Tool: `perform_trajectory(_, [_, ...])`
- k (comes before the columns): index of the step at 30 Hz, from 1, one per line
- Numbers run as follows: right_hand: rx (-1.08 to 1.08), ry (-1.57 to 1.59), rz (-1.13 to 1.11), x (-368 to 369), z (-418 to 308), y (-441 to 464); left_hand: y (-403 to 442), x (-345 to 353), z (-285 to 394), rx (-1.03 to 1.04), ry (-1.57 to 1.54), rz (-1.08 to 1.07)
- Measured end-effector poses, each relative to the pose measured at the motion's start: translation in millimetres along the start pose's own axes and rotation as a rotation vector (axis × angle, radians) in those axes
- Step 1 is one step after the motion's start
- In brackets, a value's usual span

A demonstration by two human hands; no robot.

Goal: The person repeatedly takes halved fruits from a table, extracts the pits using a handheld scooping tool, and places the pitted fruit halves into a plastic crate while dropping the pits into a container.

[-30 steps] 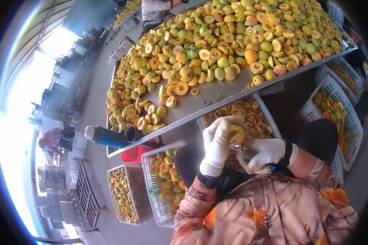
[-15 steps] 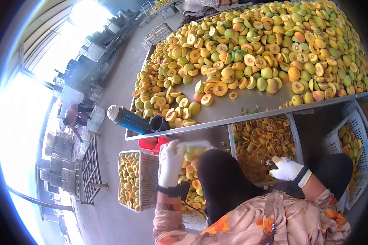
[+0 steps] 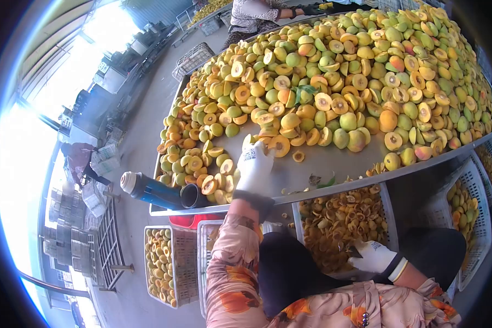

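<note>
My left hand point(image 3: 254, 168), in a white glove, reaches over the metal table point(image 3: 295, 177). Its fingers close on a peach half point(image 3: 250, 140) at the near edge of the pile. Low over the crate of scraps point(image 3: 389, 210), my gloved right hand point(image 3: 373, 257) is curled round a small dark tool, mostly hidden by the fingers. Brownish peel and pit scraps point(image 3: 339, 221) lie in that crate. The large heap of halved yellow-green peaches point(image 3: 333, 71) covers much of the table, some with pits in them.
A blue thermos point(image 3: 153, 188) and dark cup point(image 3: 191, 195) are at the table's left corner. White crates point(image 3: 186, 268) of peach halves stand below, more at right point(image 3: 484, 202). A co-worker point(image 3: 251, 16) is across the table; another person point(image 3: 79, 161) bends near stacked crates at left.
My left hand has moved up and forward from above the crate by my knee to the peaches on the table. My right hand stays over the scraps crate. The view has shifted slightly.
</note>
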State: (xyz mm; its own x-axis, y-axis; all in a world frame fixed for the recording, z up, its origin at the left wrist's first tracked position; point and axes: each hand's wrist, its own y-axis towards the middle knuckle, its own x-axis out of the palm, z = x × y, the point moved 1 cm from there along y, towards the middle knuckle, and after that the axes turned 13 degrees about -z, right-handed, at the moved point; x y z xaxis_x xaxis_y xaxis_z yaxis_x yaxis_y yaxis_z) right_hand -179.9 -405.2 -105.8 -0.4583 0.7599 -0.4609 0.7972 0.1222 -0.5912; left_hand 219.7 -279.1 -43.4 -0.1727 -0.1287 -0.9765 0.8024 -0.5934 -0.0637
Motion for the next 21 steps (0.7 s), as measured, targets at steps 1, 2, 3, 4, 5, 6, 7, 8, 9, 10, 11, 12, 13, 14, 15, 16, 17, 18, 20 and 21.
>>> perform_trajectory(1, [0.007, -0.005, -0.019, 0, 1, 2, 3, 2, 4, -0.026, -0.031, -0.032])
perform_trajectory(2, [0.025, -0.023, -0.041, 0, 0, 3, 15, 14, 1, -0.002, -0.029, -0.05])
perform_trajectory(3, [0.026, -0.015, -0.053, -3, -3, 3, 20, 16, 6, -0.003, -0.042, -0.08])
perform_trajectory(4, [0.027, -0.005, -0.066, -6, -6, 1, 23, 18, 11, -0.004, -0.055, -0.112])
perform_trajectory(5, [0.028, 0.002, -0.081, -9, -8, 0, 26, 20, 15, -0.007, -0.069, -0.143])
perform_trajectory(6, [0.032, -0.003, -0.077, -10, -9, 0, 28, 21, 17, -0.009, -0.119, -0.136])
perform_trajectory(7, [0.035, -0.007, -0.072, -11, -9, 0, 30, 21, 18, -0.016, -0.14, -0.136])
perform_trajectory(8, [0.038, -0.01, -0.067, -10, -9, -1, 30, 19, 17, -0.023, -0.159, -0.138])
perform_trajectory(9, [0.038, 0.002, -0.058, -9, -9, -4, 29, 19, 16, -0.03, -0.176, -0.137])
perform_trajectory(10, [0.031, 0.009, -0.047, -8, -9, -7, 26, 20, 15, -0.011, -0.211, -0.102])
perform_trajectory(11, [0.01, 0.005, -0.036, -10, -12, -5, 29, 23, 13, -0.037, -0.154, -0.115])
perform_trajectory(12, [0.003, -0.017, -0.031, -11, -14, -6, 30, 20, 14, -0.046, -0.15, -0.151])
perform_trajectory(13, [-0.003, -0.041, -0.029, -10, -14, -7, 28, 18, 15, -0.059, -0.15, -0.189])
perform_trajectory(14, [0.001, -0.047, -0.028, -7, -14, -7, 27, 23, 14, -0.034, -0.169, -0.101])
perform_trajectory(15, [-0.004, -0.061, -0.017, -6, -12, -7, 26, 31, 14, -0.007, -0.189, -0.018])
perform_trajectory(16, [-0.005, -0.073, -0.009, -3, -9, -7, 26, 39, 14, -0.008, -0.186, 0.034])
perform_trajectory(17, [-0.006, -0.085, -0.003, -1, -10, -9, 20, 40, 18, -0.001, -0.184, 0.061])
perform_trajectory(18, [0.032, -0.023, -0.045, -8, -20, -15, 12, 35, 21, 0.015, -0.258, 0.036])
perform_trajectory(20, [-0.054, 0.001, 0.088, -2, -12, -19, -9, 24, 27, 0.061, -0.412, 0.037])
perform_trajectory(21, [-0.097, 0.017, 0.151, 2, -6, -21, -25, 14, 31, 0.092, -0.491, 0.061])
